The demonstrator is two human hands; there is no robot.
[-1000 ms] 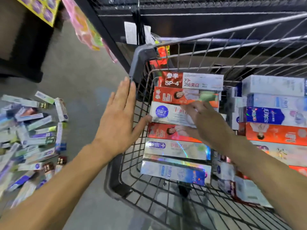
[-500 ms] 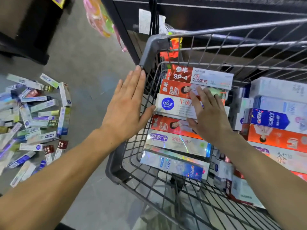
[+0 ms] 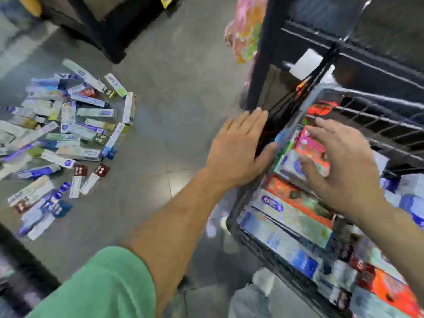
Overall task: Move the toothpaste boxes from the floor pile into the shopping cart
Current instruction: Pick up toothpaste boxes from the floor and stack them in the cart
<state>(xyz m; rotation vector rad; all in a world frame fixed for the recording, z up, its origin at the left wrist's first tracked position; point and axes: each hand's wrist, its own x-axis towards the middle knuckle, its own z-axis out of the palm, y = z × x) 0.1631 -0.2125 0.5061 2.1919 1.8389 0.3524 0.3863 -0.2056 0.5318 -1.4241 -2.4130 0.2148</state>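
Our hands were both empty. Our left hand [image 3: 238,150] lay flat with straight fingers against the outside of the shopping cart [image 3: 252,239], near its corner. Our right hand [image 3: 341,166] hung over the boxes inside the cart with its fingers spread and a little bent. It held nothing, though we could not tell if the fingertips touched a box, because the picture was blurry.

The floor pile [image 3: 62,134] of toothpaste boxes lay well apart from us, at about nine o'clock from our left hand. The boxes there pointed many ways. Some near the edge of the pile pointed their long sides toward twelve o'clock. Our left hand was the nearer one to the pile, so we thought it should reach there next.

Inside the cart, the stacked boxes [image 3: 296,210] lay flat in neat rows, side by side, their long sides running from about ten o'clock to four o'clock. The cart already held many boxes, but plenty stayed on the floor.
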